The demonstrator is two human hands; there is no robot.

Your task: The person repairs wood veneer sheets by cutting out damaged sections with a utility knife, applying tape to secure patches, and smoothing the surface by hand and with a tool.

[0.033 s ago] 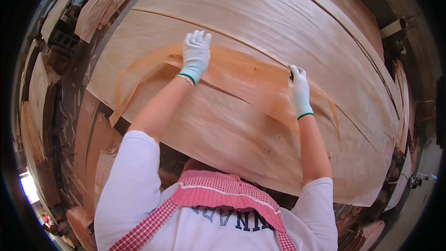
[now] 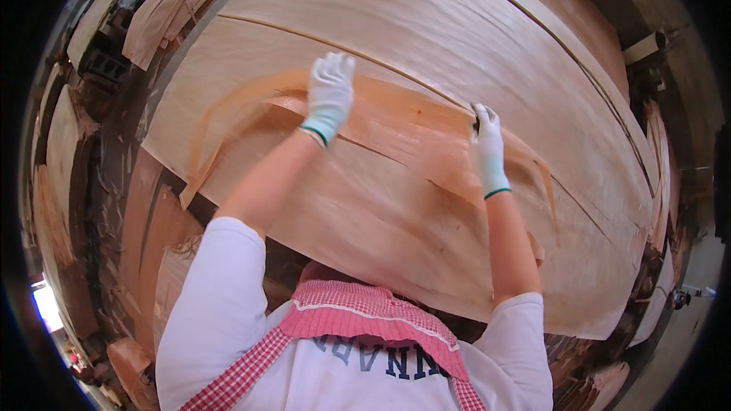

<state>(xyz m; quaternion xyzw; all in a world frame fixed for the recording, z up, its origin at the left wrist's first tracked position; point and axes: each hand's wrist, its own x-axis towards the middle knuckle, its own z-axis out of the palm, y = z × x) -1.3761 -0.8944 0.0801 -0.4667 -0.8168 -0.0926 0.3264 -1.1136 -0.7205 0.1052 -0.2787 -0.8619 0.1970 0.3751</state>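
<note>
Left hand (image 2: 329,95) lies flat, right hand (image 2: 486,137) pinches the reddish veneer strip's (image 2: 411,125) upper edge

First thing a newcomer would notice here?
The big pale veneer sheet filling most of the view, curved by the lens. On it, mid-frame, lies a reddish-brown strip of veneer, with the left hand in a white glove pressed flat on it and the gloved right hand gripping its upper edge. Stacks of veneer offcuts crowd the left side.
</note>
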